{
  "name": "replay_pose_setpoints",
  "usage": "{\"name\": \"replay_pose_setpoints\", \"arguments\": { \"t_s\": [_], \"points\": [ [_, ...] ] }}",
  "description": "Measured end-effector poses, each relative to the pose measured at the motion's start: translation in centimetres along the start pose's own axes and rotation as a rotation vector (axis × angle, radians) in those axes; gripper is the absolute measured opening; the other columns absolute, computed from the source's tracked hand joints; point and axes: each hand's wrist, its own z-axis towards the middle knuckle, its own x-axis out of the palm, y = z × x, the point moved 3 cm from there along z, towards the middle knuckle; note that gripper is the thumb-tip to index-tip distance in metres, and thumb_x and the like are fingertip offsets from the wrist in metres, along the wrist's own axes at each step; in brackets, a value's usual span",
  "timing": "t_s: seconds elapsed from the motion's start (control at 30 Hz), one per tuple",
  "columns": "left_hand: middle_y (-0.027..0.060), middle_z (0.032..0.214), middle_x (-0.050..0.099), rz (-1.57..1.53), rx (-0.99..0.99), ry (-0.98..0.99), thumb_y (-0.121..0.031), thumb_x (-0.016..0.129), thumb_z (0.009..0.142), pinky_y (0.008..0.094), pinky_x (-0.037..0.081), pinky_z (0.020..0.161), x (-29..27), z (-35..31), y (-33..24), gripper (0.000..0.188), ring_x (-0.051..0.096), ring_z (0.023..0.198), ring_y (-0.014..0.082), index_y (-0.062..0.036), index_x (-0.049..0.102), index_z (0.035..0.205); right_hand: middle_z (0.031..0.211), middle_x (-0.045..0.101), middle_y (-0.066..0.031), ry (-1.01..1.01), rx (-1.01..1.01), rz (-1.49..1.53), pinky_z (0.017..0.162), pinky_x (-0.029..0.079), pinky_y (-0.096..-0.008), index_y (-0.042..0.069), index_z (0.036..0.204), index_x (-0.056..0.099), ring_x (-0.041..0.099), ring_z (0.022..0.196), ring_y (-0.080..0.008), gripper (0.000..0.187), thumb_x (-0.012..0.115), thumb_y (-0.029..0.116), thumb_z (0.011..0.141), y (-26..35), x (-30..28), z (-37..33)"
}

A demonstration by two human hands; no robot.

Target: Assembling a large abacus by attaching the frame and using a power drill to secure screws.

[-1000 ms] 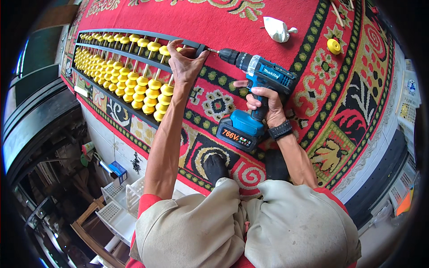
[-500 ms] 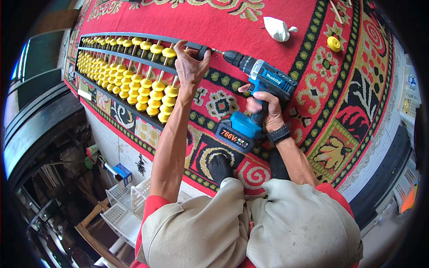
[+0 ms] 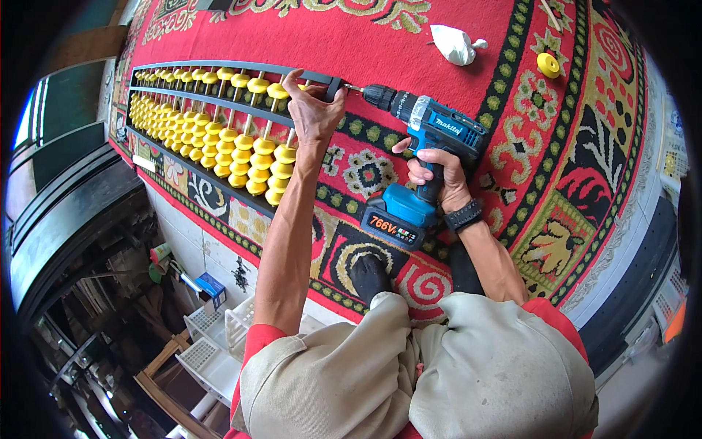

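A long abacus with a dark frame [image 3: 227, 105] and rows of yellow beads lies on the patterned carpet. At its right end, my left hand [image 3: 314, 115] grips the frame, index finger raised over the top bar and thumb by the end piece. My right hand [image 3: 444, 175] is wrapped round the handle of a blue and black cordless drill [image 3: 447, 133]. Its index finger stretches out in front of the handle. The drill points left, and its bit [image 3: 354, 88] meets the frame's end beside my left thumb. My left palm hides part of the frame and rods.
Beyond the drill, a white pouch [image 3: 455, 45] and a loose yellow bead [image 3: 548, 65] lie on the red carpet [image 3: 409, 55]. A thin stick [image 3: 550, 14] is farther off. White plastic baskets [image 3: 208, 358] and a blue box [image 3: 212, 289] stand at lower left. My feet are below the drill.
The view has shifted slightly. The blurred fingers of my right hand have settled round the drill handle. My left hand keeps its place at the abacus end.
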Motion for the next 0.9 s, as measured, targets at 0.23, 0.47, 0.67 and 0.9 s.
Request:
{"name": "replay_pose_setpoints", "arguments": {
  "t_s": [0.23,0.47,0.67,0.9],
  "points": [
    [0.0179,0.081,0.071,-0.011,-0.018,0.016,-0.012,0.081,0.071,0.0347,0.054,0.075,-0.11,-0.05,0.05,0.076,0.071,0.077,0.0294,-0.0015,0.029,0.125,0.060,0.047,0.0032,0.016,-0.005,0.007,0.055,0.039,-0.0213,-0.007,0.112,0.057,0.043,0.051,-0.0044,0.042,0.062,0.020,0.081,-0.01,-0.01,0.01],
    [0.0177,0.081,0.071,-0.035,-0.041,0.025,-0.013,0.081,0.071,0.0339,0.053,0.074,-0.06,-0.04,-0.30,0.076,0.070,0.076,0.0288,-0.0016,0.029,0.125,0.059,0.046,0.0033,-0.002,-0.021,-0.008,0.055,0.039,-0.0212,-0.007,0.112,0.057,0.042,0.051,-0.0045,0.043,0.063,0.021,0.080,-0.12,-0.20,0.00],
    [0.0177,0.081,0.071,0.009,-0.028,0.009,-0.014,0.081,0.071,0.0340,0.053,0.075,-0.32,-0.25,-0.72,0.075,0.070,0.076,0.0287,-0.0020,0.030,0.125,0.058,0.046,0.0032,-0.004,-0.045,-0.032,0.055,0.039,-0.0214,-0.007,0.112,0.057,0.042,0.050,-0.0049,0.043,0.062,0.021,0.080,-0.08,-0.32,0.22],
    [0.0176,0.082,0.071,-0.011,-0.047,0.016,-0.014,0.082,0.071,0.0341,0.053,0.075,-0.17,-0.08,-0.77,0.075,0.070,0.076,0.0284,-0.0025,0.031,0.125,0.072,0.056,-0.0032,-0.007,-0.039,-0.021,0.052,0.040,-0.0216,-0.009,0.109,0.056,0.040,0.047,-0.0043,0.040,0.063,0.017,0.080,0.06,-0.48,0.34]
  ]
}}
